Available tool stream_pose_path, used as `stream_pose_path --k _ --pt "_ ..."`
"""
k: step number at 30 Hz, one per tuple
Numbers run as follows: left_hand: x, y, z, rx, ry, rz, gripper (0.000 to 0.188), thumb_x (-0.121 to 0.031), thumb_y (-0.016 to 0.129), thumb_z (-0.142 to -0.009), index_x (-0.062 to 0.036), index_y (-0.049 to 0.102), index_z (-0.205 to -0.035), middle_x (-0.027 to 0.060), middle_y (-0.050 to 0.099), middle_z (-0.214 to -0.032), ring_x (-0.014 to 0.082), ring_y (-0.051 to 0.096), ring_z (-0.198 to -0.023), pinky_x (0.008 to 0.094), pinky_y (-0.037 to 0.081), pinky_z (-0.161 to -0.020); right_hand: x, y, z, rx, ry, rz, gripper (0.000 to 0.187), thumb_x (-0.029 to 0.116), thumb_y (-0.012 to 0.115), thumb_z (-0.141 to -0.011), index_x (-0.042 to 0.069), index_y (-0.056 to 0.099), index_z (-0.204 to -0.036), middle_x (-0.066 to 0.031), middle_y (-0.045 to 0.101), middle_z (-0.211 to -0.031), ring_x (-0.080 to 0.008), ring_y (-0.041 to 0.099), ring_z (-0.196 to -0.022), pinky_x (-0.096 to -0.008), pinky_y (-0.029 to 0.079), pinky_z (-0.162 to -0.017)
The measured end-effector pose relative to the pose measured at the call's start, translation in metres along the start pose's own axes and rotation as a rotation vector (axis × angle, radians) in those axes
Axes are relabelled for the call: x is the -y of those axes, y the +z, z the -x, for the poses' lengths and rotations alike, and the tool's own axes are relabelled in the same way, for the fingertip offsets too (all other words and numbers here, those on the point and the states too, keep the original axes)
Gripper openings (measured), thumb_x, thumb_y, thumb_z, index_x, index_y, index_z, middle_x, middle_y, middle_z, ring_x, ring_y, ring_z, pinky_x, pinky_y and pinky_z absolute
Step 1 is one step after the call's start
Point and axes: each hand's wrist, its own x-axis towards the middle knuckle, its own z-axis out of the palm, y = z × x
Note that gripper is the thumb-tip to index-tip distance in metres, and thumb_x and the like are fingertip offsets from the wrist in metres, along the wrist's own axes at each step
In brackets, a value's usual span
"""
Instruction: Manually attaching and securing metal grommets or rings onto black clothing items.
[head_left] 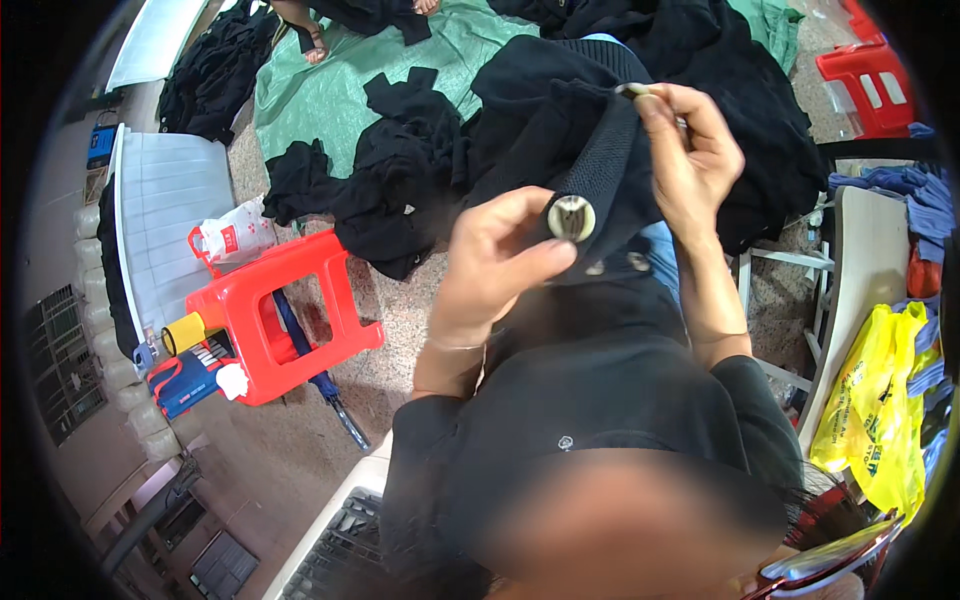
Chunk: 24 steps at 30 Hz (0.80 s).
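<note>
A black knit garment (600, 165) with a ribbed edge stretches up between my two hands. My left hand (490, 265) pinches its band, thumb and fingers closed beside a large round cream-and-brown button (572, 218) that faces up. Farther off and to the right, my right hand (695, 155) grips the same band between thumb and forefinger. At those fingertips shows the edge of a pale button (632, 90). Lower parts of the garment hang toward my lap, where small pale buttons (638, 261) can be made out.
Black garments (410, 145) lie heaped on a green sheet (305, 105) ahead. To the left a red plastic stool (270, 310) lies tipped beside a blue box (185, 385) and an umbrella (340, 410). A yellow bag (870, 410) and blue clothes stand right. Another person's feet (315, 45) show at the top.
</note>
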Motion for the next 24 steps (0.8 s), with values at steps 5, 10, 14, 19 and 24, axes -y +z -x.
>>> stream_pose_path --k 5,10,14,19,24 --pt "-0.039 0.012 -0.003 0.026 0.192 -0.095 0.03 -0.004 0.073 -0.083 0.006 0.063 -0.11 0.0056 0.067 -0.1 0.0087 0.061 -0.091 0.0216 0.046 -0.083 0.03 0.006 -0.018 0.032 -0.056 -0.017 0.013 0.003 0.071 -0.089 -0.002 0.068 -0.101 0.0003 0.069 -0.084 -0.0021 0.058 -0.074 -0.0156 0.046 -0.066" --pt "0.048 -0.025 -0.048 -0.163 0.025 0.012 0.026 -0.005 0.066 -0.093 0.0037 0.062 -0.117 -0.0009 0.064 -0.096 0.0029 0.057 -0.083 0.0173 0.046 -0.076 -0.051 -0.005 -0.006 0.084 0.102 0.264 0.017 0.007 0.071 -0.086 0.004 0.071 -0.103 -0.0011 0.061 -0.073 -0.007 0.054 -0.066 -0.0238 0.045 -0.061" --pt "0.051 -0.025 -0.048 -0.183 0.061 -0.004 0.026 -0.005 0.066 -0.093 0.0025 0.062 -0.117 -0.0014 0.063 -0.097 0.0025 0.056 -0.082 0.0171 0.046 -0.076 -0.025 -0.017 0.005 0.421 -0.18 0.197 0.03 -0.008 0.067 -0.077 0.006 0.073 -0.103 -0.0034 0.064 -0.082 -0.0132 0.062 -0.07 -0.0239 0.048 -0.062" --pt "0.045 -0.019 -0.047 -0.125 0.089 -0.129 0.026 -0.005 0.067 -0.092 0.003 0.061 -0.116 -0.0006 0.063 -0.098 0.0031 0.056 -0.088 0.0185 0.046 -0.079 -0.022 -0.009 0.005 0.522 -0.329 0.269 0.041 -0.01 0.067 -0.069 0.007 0.071 -0.106 -0.0069 0.065 -0.086 -0.02 0.066 -0.07 -0.0285 0.052 -0.06" --pt "0.056 -0.017 -0.046 -0.135 0.166 -0.3 0.033 -0.006 0.075 -0.085 0.0029 0.059 -0.112 0.0002 0.063 -0.096 0.0051 0.056 -0.087 0.0216 0.049 -0.077 -0.03 -0.001 0.013 0.44 -0.182 0.21 0.029 -0.007 0.068 -0.071 0.002 0.069 -0.099 -0.0093 0.065 -0.085 -0.0193 0.063 -0.068 -0.0275 0.048 -0.058"
